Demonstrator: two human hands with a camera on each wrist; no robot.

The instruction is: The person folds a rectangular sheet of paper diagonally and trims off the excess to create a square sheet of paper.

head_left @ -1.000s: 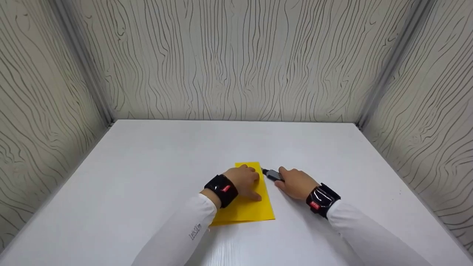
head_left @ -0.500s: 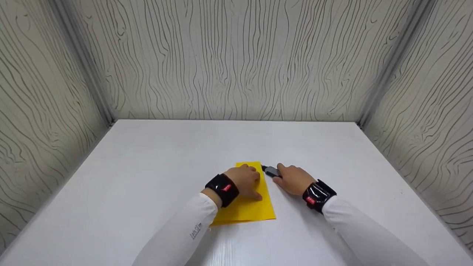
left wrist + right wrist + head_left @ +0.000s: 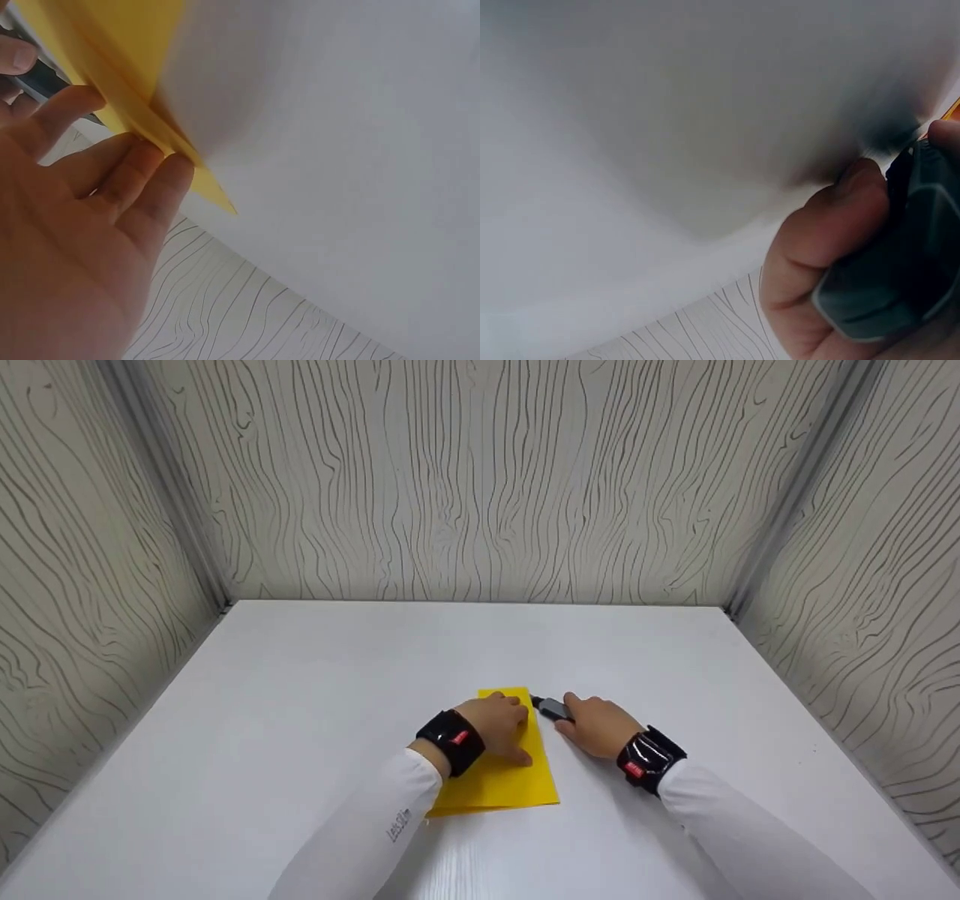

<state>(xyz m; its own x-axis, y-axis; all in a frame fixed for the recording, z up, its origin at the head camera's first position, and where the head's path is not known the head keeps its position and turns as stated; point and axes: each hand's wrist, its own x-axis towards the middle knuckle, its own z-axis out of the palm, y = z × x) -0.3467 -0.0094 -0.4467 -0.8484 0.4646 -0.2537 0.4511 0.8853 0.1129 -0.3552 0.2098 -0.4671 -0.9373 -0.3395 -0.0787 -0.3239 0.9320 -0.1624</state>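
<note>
A folded sheet of yellow paper (image 3: 517,789) lies on the white table, its layers slightly apart at the near edge. My left hand (image 3: 501,729) presses on it with fingers spread; the left wrist view shows the fingertips (image 3: 174,169) against the folded paper (image 3: 154,37). At the paper's right edge, near its far corner, my right hand (image 3: 602,727) grips what looks like a grey and black utility knife (image 3: 555,709), its front end pointing at that edge. In the right wrist view the fingers wrap round the dark handle (image 3: 889,292). The blade is too small to make out.
The white table (image 3: 337,660) extends around the paper on all sides. Wood-grain patterned panels (image 3: 480,495) stand along its back and both sides, joined at grey corner posts (image 3: 780,495). Both wrists wear black bands (image 3: 651,757).
My right hand and the knife have shifted slightly away from me and to the left along the paper's edge, then nearly stopped. The left hand and the paper look unmoved.
</note>
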